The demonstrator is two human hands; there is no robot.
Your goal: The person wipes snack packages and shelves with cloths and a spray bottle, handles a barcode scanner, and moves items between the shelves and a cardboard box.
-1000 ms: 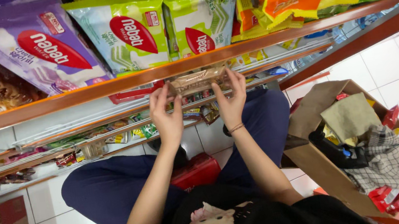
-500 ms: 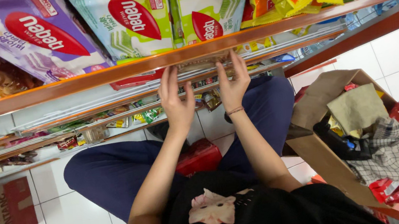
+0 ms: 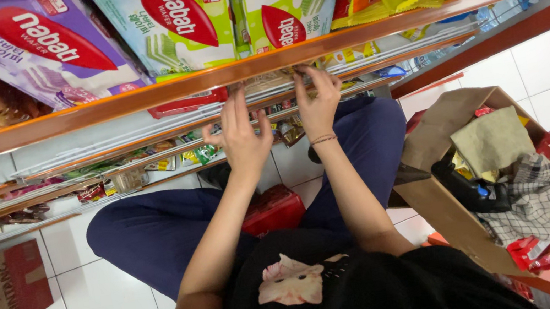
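Both hands have drifted apart since half a second ago. The left hand (image 3: 242,137) hovers spread below the orange shelf edge (image 3: 138,98); the right hand (image 3: 316,98) pinches small packets (image 3: 265,83) tucked beneath it. A cardboard box (image 3: 455,208) of cloths stands just beside the right knee.

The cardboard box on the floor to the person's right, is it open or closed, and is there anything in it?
Open and quite full. The cardboard box has its flaps spread, and a checked cloth, a plain beige cloth and red packets show inside.
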